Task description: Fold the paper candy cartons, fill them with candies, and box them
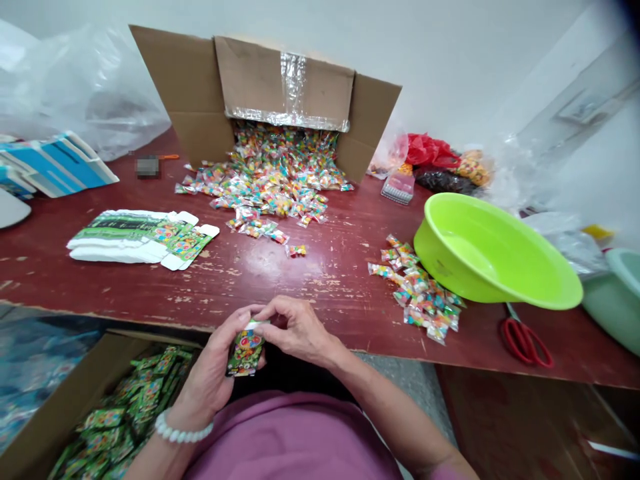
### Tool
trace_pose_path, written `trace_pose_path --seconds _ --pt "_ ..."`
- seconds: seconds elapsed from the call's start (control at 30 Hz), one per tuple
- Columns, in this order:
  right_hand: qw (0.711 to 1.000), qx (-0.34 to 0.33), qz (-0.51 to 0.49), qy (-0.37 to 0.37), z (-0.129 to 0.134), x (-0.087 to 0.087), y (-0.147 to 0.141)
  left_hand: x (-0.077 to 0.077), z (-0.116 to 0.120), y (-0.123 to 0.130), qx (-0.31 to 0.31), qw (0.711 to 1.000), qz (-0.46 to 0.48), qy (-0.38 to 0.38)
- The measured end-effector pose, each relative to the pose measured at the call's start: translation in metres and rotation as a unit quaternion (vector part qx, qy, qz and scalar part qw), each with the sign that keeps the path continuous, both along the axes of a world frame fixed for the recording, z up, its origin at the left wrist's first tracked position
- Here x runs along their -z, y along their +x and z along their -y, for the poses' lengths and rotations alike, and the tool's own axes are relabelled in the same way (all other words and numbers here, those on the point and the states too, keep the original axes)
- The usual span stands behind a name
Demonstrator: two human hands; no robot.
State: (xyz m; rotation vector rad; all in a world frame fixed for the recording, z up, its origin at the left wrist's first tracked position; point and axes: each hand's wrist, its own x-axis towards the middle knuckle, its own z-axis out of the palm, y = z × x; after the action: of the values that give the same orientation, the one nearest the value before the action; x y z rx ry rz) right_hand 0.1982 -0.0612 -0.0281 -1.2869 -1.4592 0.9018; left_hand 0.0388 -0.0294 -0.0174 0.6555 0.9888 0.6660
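Note:
A small green printed candy box [246, 353] is held upright in front of my body, at the table's near edge. My left hand [219, 357] wraps round its side, with a white bead bracelet on the wrist. At the top end of the box, the thumb and fingers of my right hand [295, 330] pinch the white flap. Whether anything is inside the box is hidden. On the table to the left lies a stack of flattened green and white boxes [125, 237]. Ahead, small clear-wrapped colourful candies [280, 180] spill from a cardboard carton [285, 87] lying on its side.
More wrapped candies [420, 290] lie beside a lime-green basin [500, 253] on the right. Red-handled scissors [525, 341] rest near the front edge. Below left, an open carton [45, 413] holds many green boxes [125, 407]. Blue-white boxes [60, 163] and plastic bags [95, 93] stand far left.

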Motion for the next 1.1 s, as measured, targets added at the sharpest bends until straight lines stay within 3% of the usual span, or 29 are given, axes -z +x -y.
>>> trace_pose_path --seconds 0.07,0.17,0.27,0.4,0.53,0.7,0.77,0.87,0.93,1.03,1.1 --pt "0.993 -0.006 -0.087 -0.077 -0.004 0.003 -0.001 0.001 0.003 0.002 -0.01 0.999 -0.03 0.024" --pt "0.95 -0.057 -0.251 -0.178 -0.01 0.003 -0.001 0.001 0.005 0.004 0.001 0.999 -0.036 0.032" --pt "0.93 -0.075 -0.305 -0.193 -0.011 0.0 -0.001 0.002 0.004 0.004 0.016 0.999 -0.03 0.03" --pt "0.963 -0.057 -0.238 -0.109 -0.006 -0.004 -0.003 0.004 0.002 -0.001 -0.002 1.0 -0.029 0.005" --pt "0.98 -0.073 -0.177 -0.061 0.0 -0.003 -0.004 0.005 0.0 -0.003 -0.019 0.999 0.0 -0.029" --pt "0.999 -0.015 0.01 0.05 0.006 0.008 -0.011 0.007 0.0 -0.002 -0.034 0.999 0.005 -0.014" --pt "0.999 -0.012 -0.001 0.035 0.003 0.011 -0.014 0.007 0.001 -0.001 -0.036 0.999 -0.007 0.005" --pt "0.989 -0.049 -0.129 -0.05 -0.006 0.012 -0.015 0.002 0.001 -0.001 -0.033 0.999 -0.026 0.035" --pt "0.981 -0.06 -0.162 -0.09 -0.012 0.011 -0.013 -0.002 0.001 -0.001 -0.022 0.998 -0.041 0.045" --pt "0.99 -0.055 -0.097 -0.088 -0.015 0.007 -0.009 -0.002 0.001 -0.003 0.009 0.997 -0.063 0.051" --pt "0.998 -0.047 -0.006 -0.035 -0.015 0.005 -0.008 0.002 0.001 -0.003 0.024 0.996 -0.072 0.048"
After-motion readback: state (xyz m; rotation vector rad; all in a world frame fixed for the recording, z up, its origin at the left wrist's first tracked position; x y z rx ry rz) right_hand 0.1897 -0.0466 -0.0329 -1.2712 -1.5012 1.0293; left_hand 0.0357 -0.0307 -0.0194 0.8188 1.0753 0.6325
